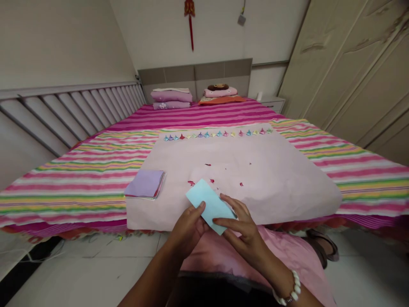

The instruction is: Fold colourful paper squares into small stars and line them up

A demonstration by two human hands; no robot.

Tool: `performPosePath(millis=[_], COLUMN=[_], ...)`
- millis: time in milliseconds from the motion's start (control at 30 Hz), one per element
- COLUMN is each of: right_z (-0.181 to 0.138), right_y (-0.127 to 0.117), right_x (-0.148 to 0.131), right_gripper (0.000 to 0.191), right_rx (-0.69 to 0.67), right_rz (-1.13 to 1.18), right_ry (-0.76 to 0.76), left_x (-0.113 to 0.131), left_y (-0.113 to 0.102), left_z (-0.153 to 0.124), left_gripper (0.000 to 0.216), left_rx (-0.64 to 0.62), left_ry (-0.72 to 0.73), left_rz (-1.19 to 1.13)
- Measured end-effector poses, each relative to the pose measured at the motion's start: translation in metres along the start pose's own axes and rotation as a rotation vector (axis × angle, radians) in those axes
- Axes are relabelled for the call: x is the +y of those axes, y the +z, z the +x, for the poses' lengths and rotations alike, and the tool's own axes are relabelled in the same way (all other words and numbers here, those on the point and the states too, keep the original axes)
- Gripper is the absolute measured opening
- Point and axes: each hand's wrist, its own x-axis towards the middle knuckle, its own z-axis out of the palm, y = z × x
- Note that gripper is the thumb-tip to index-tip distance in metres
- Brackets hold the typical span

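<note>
A light blue sheet of paper [209, 204], apparently folded into a rectangle, is tilted between my two hands above the near edge of the bed. My left hand [191, 226] pinches its lower left side, thumb on top and fingers underneath. At the right end, my right hand [243, 226] has one finger lying across the paper and others along its edge. Beyond, on a pale sheet [271, 183], lies a row of small folded paper pieces [206, 134] in several colours. To the left rests a stack of coloured paper [145, 184] with purple on top.
Striped bedding [79, 175] covers the bed around the pale sheet, which shows several torn-looking marks [191, 183]. Folded purple bedding [171, 98] and a pink pile [220, 91] sit by the headboard. A metal rail [79, 102] runs left; a wardrobe [351, 64] stands right.
</note>
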Motion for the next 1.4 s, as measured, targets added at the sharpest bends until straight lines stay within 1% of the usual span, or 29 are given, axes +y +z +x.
performPosePath(millis=[100,233,300,467,533,600,667,733,867,967,1100,1167,1200,1267,1300,1333,1400], right_z=[0.001,0.008,0.011,0.016,0.015,0.014,0.013,0.013,0.013,0.012,0.011,0.011,0.012,0.013,0.013,0.013,0.012], right_y=[-0.001,-0.005,-0.005,-0.002,0.000,0.003,0.006,0.008,0.010,0.011,0.013,0.014,0.015,0.016,0.016,0.017,0.018], right_x=[-0.001,-0.004,-0.006,-0.008,-0.008,-0.007,-0.007,-0.007,-0.009,-0.008,-0.007,-0.007,-0.008,-0.009,-0.010,-0.011,-0.013], right_gripper=[0.031,0.014,0.010,0.019,0.022,0.024,0.026,0.027,0.028,0.029,0.027,0.026,0.028,0.043,0.047,0.045,0.029], right_rx=[0.012,0.091,0.107,0.164,0.169,0.159,0.149,0.146,0.179,0.211,0.234,0.271,0.300,0.346,0.346,0.323,0.242], right_rz=[0.037,0.265,0.371,0.512,0.568,0.618,0.654,0.673,0.696,0.718,0.754,0.786,0.808,0.858,0.881,0.896,0.902], right_ry=[0.041,0.220,0.314,0.508,0.553,0.589,0.626,0.660,0.712,0.747,0.751,0.745,0.746,0.769,0.786,0.804,0.826], left_x=[0.002,0.000,-0.003,-0.007,-0.008,-0.009,-0.011,-0.014,-0.016,-0.014,-0.013,-0.014,-0.014,-0.015,-0.016,-0.016,-0.016], left_y=[-0.001,-0.003,-0.002,0.002,0.003,0.002,-0.001,-0.003,-0.004,-0.004,-0.007,-0.007,-0.007,-0.007,-0.006,-0.006,-0.005], left_z=[-0.001,-0.001,-0.001,-0.002,-0.003,-0.003,-0.002,0.000,0.002,0.001,0.000,0.001,0.001,0.002,0.002,0.002,0.003], left_gripper=[0.023,0.022,0.023,0.030,0.031,0.029,0.024,0.021,0.022,0.021,0.022,0.023,0.023,0.024,0.024,0.024,0.023], left_rx=[-0.017,-0.043,-0.038,0.026,0.021,0.014,0.056,0.101,0.100,0.135,0.149,0.152,0.156,0.161,0.161,0.161,0.163], left_ry=[0.006,-0.020,-0.033,-0.041,-0.024,0.027,0.088,0.118,0.101,0.092,0.095,0.105,0.109,0.116,0.117,0.121,0.133], left_rz=[0.004,0.029,0.041,0.101,0.153,0.243,0.338,0.384,0.376,0.355,0.363,0.389,0.402,0.422,0.429,0.433,0.443])
